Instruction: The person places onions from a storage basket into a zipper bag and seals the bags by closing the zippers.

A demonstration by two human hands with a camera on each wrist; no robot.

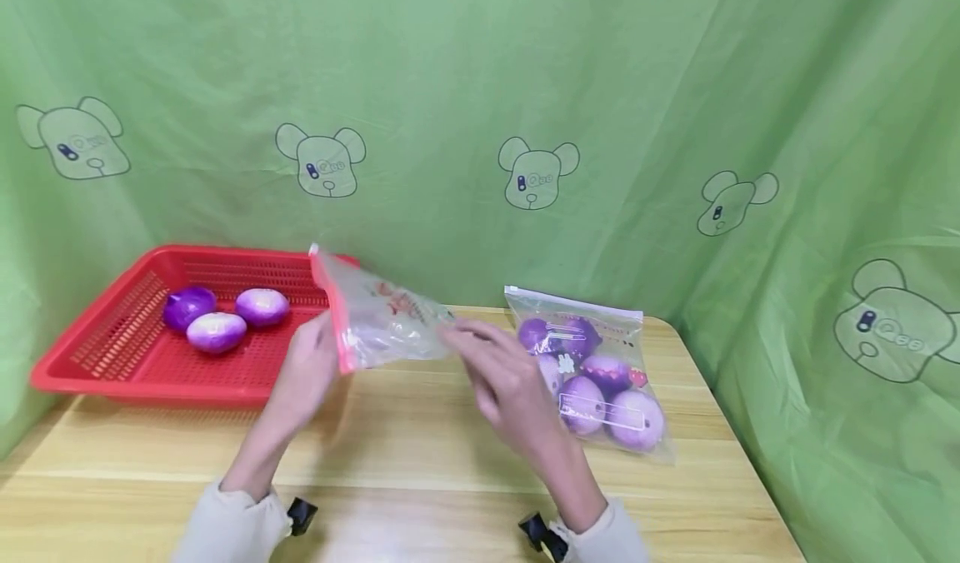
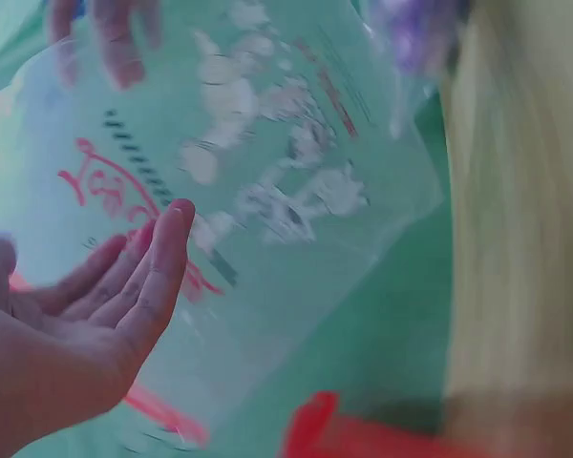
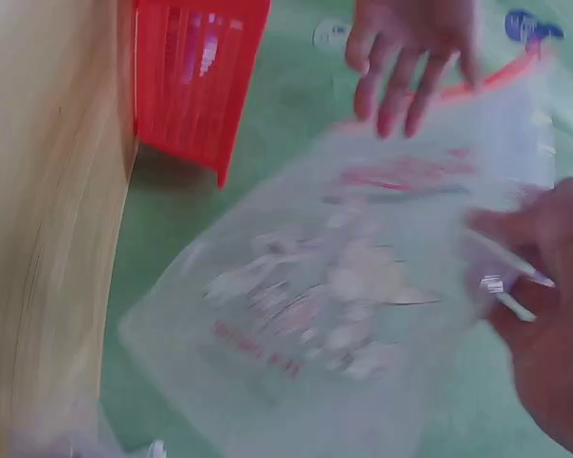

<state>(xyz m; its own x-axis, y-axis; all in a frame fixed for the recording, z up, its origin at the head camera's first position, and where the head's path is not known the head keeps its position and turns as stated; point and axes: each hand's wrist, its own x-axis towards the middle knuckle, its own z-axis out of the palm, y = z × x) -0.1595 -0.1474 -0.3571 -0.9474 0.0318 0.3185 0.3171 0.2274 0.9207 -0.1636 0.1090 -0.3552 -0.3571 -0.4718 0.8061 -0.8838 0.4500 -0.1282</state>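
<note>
A clear zip bag (image 1: 397, 305) with a red zip edge and printed figures hangs tilted in the air between both hands. My right hand (image 1: 510, 380) pinches its right side; in the right wrist view the film is bunched between thumb and fingers. My left hand (image 1: 311, 363) is at the red zip edge. In the left wrist view, the fingers (image 2: 158, 272) of that hand lie extended against or close to the film, thumb apart. No onion shows inside this bag.
A red plastic basket (image 1: 150, 380) at the left holds three purple onions (image 1: 216, 332). Beyond my right hand, a second zip bag (image 1: 577, 303) with several purple onions lies on the wooden table (image 1: 420, 463). Green curtain (image 1: 435, 88) hangs around the back and sides.
</note>
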